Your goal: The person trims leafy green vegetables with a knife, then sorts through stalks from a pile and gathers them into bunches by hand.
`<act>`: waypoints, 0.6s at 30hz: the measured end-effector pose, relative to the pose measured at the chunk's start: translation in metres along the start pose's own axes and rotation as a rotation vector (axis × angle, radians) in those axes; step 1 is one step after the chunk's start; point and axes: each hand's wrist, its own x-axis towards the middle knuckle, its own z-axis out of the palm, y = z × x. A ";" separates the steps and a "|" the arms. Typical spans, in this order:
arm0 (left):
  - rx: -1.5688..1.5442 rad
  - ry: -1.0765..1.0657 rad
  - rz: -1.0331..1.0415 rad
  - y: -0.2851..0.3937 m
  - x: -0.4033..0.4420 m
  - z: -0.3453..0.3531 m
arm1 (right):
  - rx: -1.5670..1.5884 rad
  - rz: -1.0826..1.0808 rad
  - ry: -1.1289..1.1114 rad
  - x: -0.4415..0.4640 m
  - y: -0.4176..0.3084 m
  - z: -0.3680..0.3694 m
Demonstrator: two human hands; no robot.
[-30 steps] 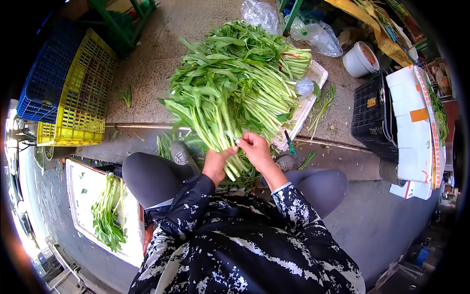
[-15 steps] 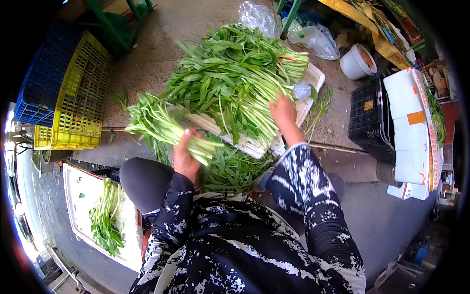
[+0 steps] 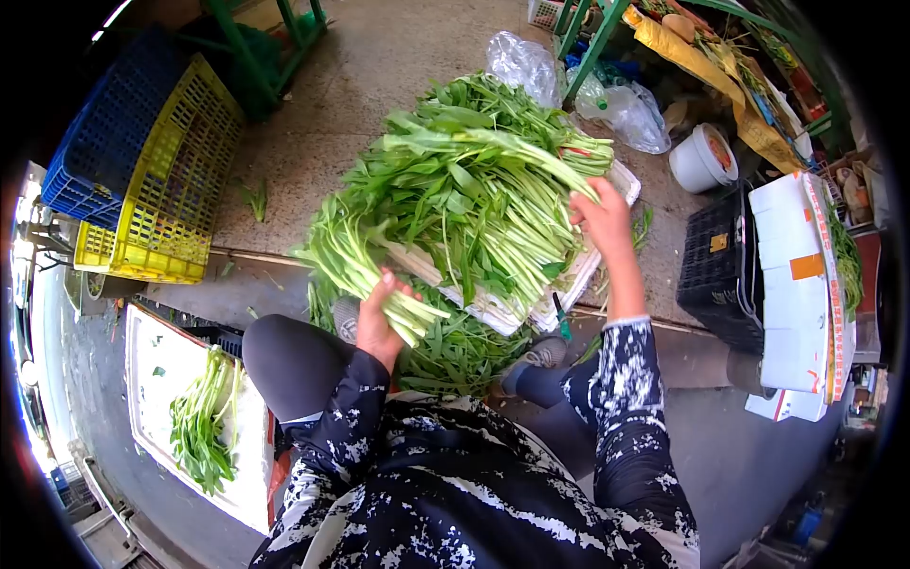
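My left hand [image 3: 382, 327] is wrapped round a bunch of water spinach [image 3: 343, 254], its cut stem ends pointing toward me and the leaves away to the left. My right hand [image 3: 607, 220] pinches the stem ends of a few water spinach stalks [image 3: 540, 155], raised over the pile with their leafy ends stretching left. Below lies a large heap of water spinach [image 3: 464, 204] on a white foam lid or tray [image 3: 417, 261]. A slim tool with a green handle [image 3: 563, 322] rests at the tray's near edge; its kind is unclear.
Loose greens [image 3: 455, 356] cover the floor between my feet. On my left, a white foam box [image 3: 156, 356] holds another bunch [image 3: 204, 422]. Yellow [image 3: 175, 190] and blue crates [image 3: 100, 142] stand far left; a black crate [image 3: 716, 261] and a white bucket [image 3: 697, 166] stand right.
My right hand has risen from the heap and moved right, lifting a few stalks out. My left hand still grips its bunch. The green-handled tool has come into view.
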 end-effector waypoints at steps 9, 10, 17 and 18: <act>0.130 -0.014 -0.107 -0.021 -0.005 -0.001 | -0.475 0.043 0.067 -0.100 0.079 0.071; 0.184 -0.001 -0.140 -0.026 -0.006 -0.004 | -0.405 -0.077 0.169 -0.108 0.079 0.075; 0.216 -0.017 -0.333 -0.061 -0.011 0.002 | -0.278 -0.330 0.223 -0.158 0.037 0.103; 0.212 -0.036 -0.349 -0.065 -0.011 0.002 | -0.230 -0.348 0.168 -0.164 0.031 0.104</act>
